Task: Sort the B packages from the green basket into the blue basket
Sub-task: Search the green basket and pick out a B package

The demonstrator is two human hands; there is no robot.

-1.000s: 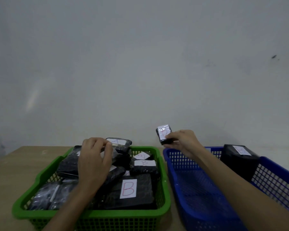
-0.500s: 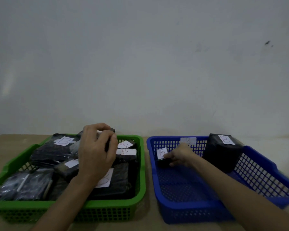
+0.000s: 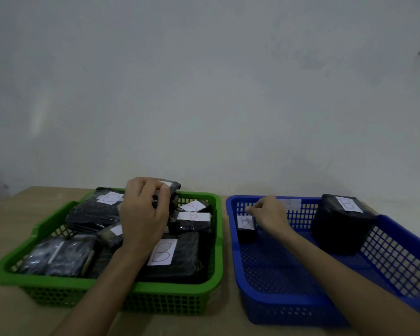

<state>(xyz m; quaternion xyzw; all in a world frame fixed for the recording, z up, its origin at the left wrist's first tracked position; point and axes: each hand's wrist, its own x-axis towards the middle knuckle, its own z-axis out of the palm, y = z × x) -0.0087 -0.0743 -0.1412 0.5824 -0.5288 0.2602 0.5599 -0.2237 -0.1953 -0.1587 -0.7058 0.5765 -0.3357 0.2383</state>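
Left hand is curling, palm down, over the green basket — fingers gripping a black package raised above the pile. Right hand is reaching into the blue basket, fingers loosely bent, touching a small B package on its floor — grip unclear.

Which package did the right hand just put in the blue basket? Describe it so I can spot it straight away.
Find the blue basket on the right. In its far left corner, beside the right hand, sits a small black package with a white B label. The only other package there, a big black package, stands at the far right.
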